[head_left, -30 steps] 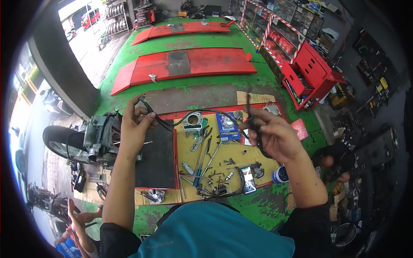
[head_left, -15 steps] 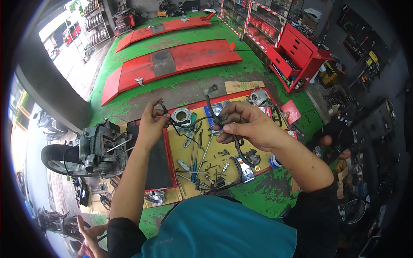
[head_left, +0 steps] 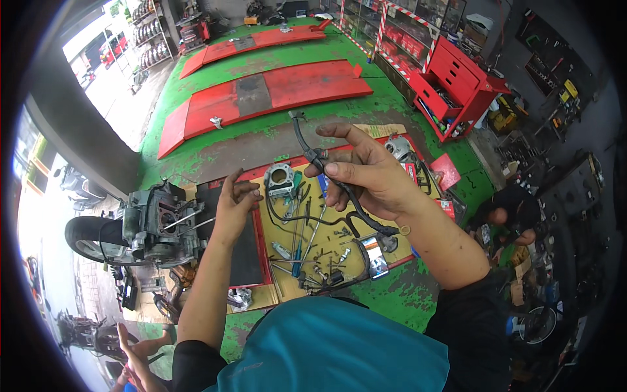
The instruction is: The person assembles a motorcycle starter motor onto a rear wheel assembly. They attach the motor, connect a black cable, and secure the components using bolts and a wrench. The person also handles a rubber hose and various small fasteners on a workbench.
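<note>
**Rubber, bare metal and worn paint**

The wire harness [head_left: 339, 189] looks matt black rubber or plastic. The cylinder block [head_left: 281, 179] and engine [head_left: 157, 225] are dull grey cast metal. The green floor [head_left: 261, 140] shows scuffed, patchy paint; the tool cabinet [head_left: 457, 91] is glossy red metal.

Black wiring harness [head_left: 326, 171] now held by right hand [head_left: 366, 173] alone; at the earlier marks it was stretched between both hands. Left hand [head_left: 234, 204] has been released from the cable and lowered, fingers spread, over the black mat [head_left: 245, 251] beside the engine block [head_left: 160, 225]. Right hand has been raised and brought nearer the camera, harness pinched between thumb and fingers, one end up, the other trailing to the parts tray [head_left: 326, 251]. View has been tilted slightly downward.
</note>
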Available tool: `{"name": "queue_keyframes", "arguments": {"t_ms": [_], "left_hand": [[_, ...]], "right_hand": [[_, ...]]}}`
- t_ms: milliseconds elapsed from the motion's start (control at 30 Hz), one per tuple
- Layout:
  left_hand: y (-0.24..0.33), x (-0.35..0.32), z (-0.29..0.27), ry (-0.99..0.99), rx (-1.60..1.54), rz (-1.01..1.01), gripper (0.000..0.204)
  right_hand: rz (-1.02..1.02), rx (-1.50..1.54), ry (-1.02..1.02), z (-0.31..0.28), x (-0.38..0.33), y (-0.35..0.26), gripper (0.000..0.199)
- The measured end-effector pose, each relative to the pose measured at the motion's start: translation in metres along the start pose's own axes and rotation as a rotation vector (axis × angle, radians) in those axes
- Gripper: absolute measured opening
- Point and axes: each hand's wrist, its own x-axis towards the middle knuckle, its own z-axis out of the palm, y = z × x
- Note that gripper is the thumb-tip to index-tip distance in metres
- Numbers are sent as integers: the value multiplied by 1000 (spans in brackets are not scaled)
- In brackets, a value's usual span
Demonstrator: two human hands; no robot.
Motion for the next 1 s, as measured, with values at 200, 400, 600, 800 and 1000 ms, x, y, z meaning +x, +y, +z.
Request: {"name": "queue_keyframes", "arguments": {"t_ms": [200,400,600,800,1000], "left_hand": [[26,-25,4,49,1,176,47],[147,-85,35,-57,494,908,52],[167,-83,40,82,604,950,44],[160,-68,36,239,167,626,21],[147,-55,25,294,-136,484,18]], "right_hand": [[-56,-18,98,14,21,6,47],[-83,-62,138,33,44,4,30],[-99,-99,75,49,46,13,44],[-97,-288,30,42,44,36,69],[-286,-1095,45,49,8,59,100]]}}
